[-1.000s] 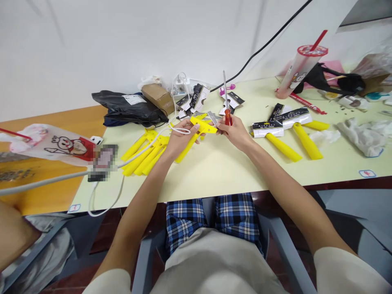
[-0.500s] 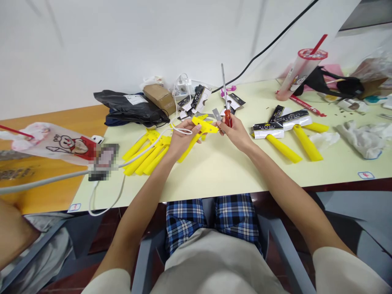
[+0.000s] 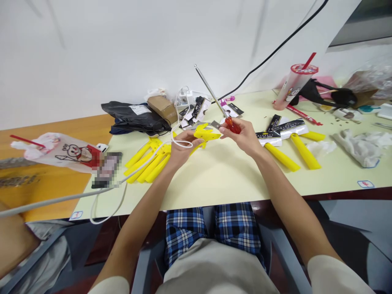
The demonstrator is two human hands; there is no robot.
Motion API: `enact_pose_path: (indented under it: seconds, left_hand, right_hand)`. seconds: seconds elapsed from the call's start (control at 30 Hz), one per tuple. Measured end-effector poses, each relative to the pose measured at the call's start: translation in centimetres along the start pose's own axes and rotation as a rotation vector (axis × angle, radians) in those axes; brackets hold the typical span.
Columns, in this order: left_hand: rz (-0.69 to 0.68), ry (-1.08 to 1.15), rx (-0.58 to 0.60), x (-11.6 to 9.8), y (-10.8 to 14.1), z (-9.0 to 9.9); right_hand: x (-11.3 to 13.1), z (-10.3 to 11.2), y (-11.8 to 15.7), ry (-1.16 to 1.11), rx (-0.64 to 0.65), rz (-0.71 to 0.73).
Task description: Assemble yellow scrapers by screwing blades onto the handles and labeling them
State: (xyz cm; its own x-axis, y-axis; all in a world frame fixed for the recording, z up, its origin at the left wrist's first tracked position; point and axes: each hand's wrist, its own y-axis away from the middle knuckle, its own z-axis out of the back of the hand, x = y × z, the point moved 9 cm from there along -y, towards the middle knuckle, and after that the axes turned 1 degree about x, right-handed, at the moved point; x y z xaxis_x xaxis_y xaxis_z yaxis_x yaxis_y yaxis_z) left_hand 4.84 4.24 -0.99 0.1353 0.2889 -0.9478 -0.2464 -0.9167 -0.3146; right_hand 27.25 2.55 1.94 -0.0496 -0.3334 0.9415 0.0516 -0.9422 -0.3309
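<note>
My left hand (image 3: 183, 148) is closed on a yellow plastic tool (image 3: 206, 133) with a flat, angular head. My right hand (image 3: 241, 134) grips a screwdriver (image 3: 211, 90) by its red handle, the long shaft pointing up and to the left. A small grey metal blade (image 3: 216, 124) is at the fingertips of my right hand, near the tool's head. Several yellow handles (image 3: 148, 161) lie to the left of my left hand. On the right are three yellow tools (image 3: 306, 151) with black-and-white card sleeves (image 3: 294, 127).
A white cable (image 3: 76, 196) crosses in front of the phone (image 3: 107, 169) and by my left hand. Cups stand or lie on both sides (image 3: 73, 152). Behind are a black bag (image 3: 137, 116), a brown box (image 3: 163, 108) and cards (image 3: 196, 112). Someone's knee shows at left.
The screwdriver's shaft has tilted to the left, and my right hand has turned with it. The yellow tool's head has turned in my left hand. The whole view has shifted slightly.
</note>
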Motion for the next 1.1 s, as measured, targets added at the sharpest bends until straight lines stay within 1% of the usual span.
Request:
enact_pose_path:
  seconds: [0.07,0.13,0.23,0.33,0.4,0.53,0.67,0.83,0.97,1.1]
  left_hand:
    - [-0.004,-0.007,-0.004,0.1,-0.1,0.1]
    - [-0.012,-0.009,0.005,-0.1,0.0,0.1]
    - [-0.017,0.001,0.049,-0.4,0.1,-0.3]
    - [0.035,0.016,0.096,-0.2,0.2,-0.8]
    - [0.089,0.035,0.101,0.3,0.2,-0.8]
    - [0.189,0.131,0.036,1.8,-0.1,-0.2]
    - [0.242,0.214,-0.024,2.7,-0.4,0.5]
    - [0.262,0.272,-0.044,3.0,-0.7,1.0]
    - [0.265,0.279,-0.054,3.1,-0.7,1.1]
    - [0.252,0.255,-0.039,3.1,-0.7,0.9]
  right_hand:
    - [0.4,0.4,0.0,0.088,-0.010,0.037]
    - [0.6,0.6,0.1,0.149,0.006,0.055]
    - [0.8,0.4,0.2,0.153,0.061,0.068]
    - [0.9,-0.1,0.4,0.154,0.125,0.066]
    - [1.0,-0.3,0.4,0.170,0.136,0.062]
    - [1.0,0.2,0.5,0.210,0.058,0.058]
    - [0.5,0.6,0.4,0.194,0.011,0.014]
    - [0.5,1.0,0.3,0.130,-0.045,0.009]
    - [0.2,0.9,0.3,0.119,-0.045,0.006]
    - [-0.2,0.9,0.3,0.103,-0.050,0.003]
